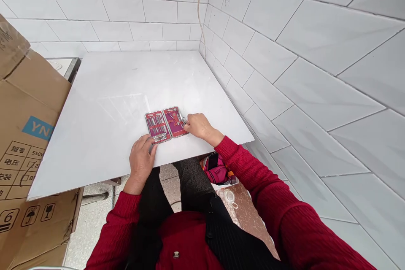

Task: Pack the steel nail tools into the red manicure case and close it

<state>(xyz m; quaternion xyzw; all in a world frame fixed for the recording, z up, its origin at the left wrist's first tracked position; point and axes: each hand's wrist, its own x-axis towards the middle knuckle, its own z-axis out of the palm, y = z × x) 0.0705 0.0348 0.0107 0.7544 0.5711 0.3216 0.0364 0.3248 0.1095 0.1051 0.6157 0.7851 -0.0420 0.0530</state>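
An unfolded manicure set case (171, 130) with a red and purple lining lies on the white table. Slim metal tools fill its left half under a strap, with nail clippers (159, 137) along the near edge. The right half holds scissors (172, 114) and other small metal tools. My left hand (141, 154) grips the case's near left corner between thumb and fingers. At the right edge, my right hand (201, 126) is closed, its fingertips pinched by a shiny metal piece; my fingers hide most of what they hold.
The white tabletop (110, 80) reaches to tiled walls at the back and right. A large cardboard box (31, 105) stands against its left side. A cable (198, 6) hangs in the corner. Below the table, a pink bag (218, 174) lies by my right leg.
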